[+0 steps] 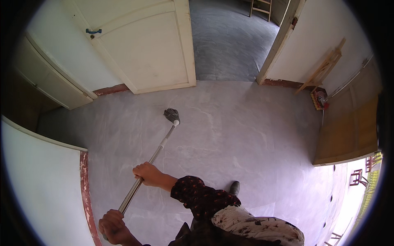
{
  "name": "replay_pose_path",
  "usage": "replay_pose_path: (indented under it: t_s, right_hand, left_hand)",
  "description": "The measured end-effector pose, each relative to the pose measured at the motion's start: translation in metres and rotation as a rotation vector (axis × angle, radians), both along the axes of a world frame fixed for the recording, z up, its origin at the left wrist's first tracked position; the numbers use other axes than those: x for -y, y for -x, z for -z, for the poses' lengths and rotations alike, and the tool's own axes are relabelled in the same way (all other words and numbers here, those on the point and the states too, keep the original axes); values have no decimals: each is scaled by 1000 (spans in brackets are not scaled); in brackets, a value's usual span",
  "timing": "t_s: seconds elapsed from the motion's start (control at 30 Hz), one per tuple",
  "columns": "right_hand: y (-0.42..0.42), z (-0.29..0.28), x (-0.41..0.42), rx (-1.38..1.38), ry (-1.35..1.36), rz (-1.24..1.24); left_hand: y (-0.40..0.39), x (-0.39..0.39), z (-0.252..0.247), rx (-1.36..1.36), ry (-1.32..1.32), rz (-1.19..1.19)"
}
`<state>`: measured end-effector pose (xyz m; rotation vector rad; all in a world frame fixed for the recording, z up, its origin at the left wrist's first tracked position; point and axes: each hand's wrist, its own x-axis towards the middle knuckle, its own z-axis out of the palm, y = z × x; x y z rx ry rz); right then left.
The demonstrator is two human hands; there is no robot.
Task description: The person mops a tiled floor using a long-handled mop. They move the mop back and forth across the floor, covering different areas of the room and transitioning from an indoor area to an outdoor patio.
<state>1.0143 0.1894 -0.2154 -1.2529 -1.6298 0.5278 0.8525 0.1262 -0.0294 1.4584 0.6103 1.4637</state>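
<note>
A mop with a metal pole (130, 196) slants across the floor from the lower left. Near the pole's top end my left hand (114, 227) is wrapped around it. Further down the shaft my right hand (148, 174) grips it, the arm in a dark sleeve with small red flowers. A white joint (176, 122) links the pole to the dark grey mop head (171, 115). That head rests on the grey, marble-patterned floor (215, 132), a short way before a cream panelled door.
The cream door (147, 52) with a blue handle stands beside an open doorway (227, 46); a wooden ladder-like frame (261, 9) is beyond. At right, a wooden easel (323, 69) leans on the wall near a brown door (347, 132). A white wall (43, 178) borders the left.
</note>
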Motion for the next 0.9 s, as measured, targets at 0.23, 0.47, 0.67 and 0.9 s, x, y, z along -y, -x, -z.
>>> replay_pose_path:
  t_s: [0.23,0.47,0.67,0.9]
  right_hand:
    - [56,21,8,-222,215,-166]
    - [-5,9,17,26,358,-148]
    - [-166,62,80,276,768,-57]
    - [-321,24,29,445,867,-40]
  left_hand:
    - [18,-36,1,-99,9,-29]
    - [24,-96,-5,63,153,-145]
    - [-7,-150,-19,82,158,-253]
    - [-35,-184,-14,64,177,-473]
